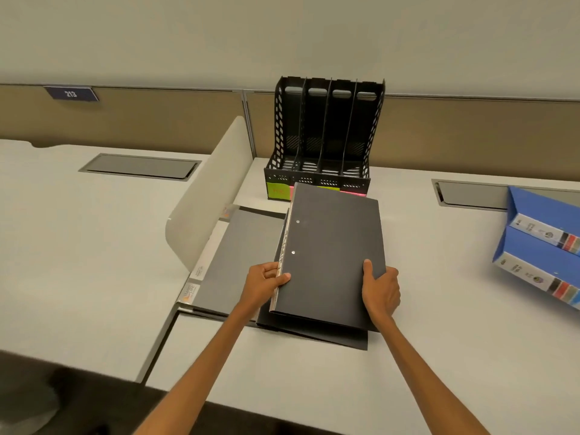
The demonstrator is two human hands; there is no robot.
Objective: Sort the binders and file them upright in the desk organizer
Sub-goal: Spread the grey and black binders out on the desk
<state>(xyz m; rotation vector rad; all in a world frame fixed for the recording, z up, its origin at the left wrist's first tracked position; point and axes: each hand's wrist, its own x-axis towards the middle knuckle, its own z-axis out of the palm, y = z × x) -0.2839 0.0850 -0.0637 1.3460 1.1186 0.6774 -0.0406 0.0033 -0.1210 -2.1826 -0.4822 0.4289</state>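
Observation:
A black binder (332, 252) is held just above the desk, tilted, with its spine to the left. My left hand (265, 282) grips its near left edge and my right hand (379, 287) grips its near right edge. Under it lies another black folder (314, 335), and to the left a grey folder (241, 252) lies flat with a white labelled spine. The black desk organizer (326, 136) stands behind them against the partition, with several empty upright slots and green and pink sticky labels along its front.
Two blue binders (543, 246) lie at the right edge of the desk (439, 324). A curved white divider (207, 196) rises to the left of the folders. Grey cable hatches (141, 166) are set into both desks. A tan partition wall runs behind.

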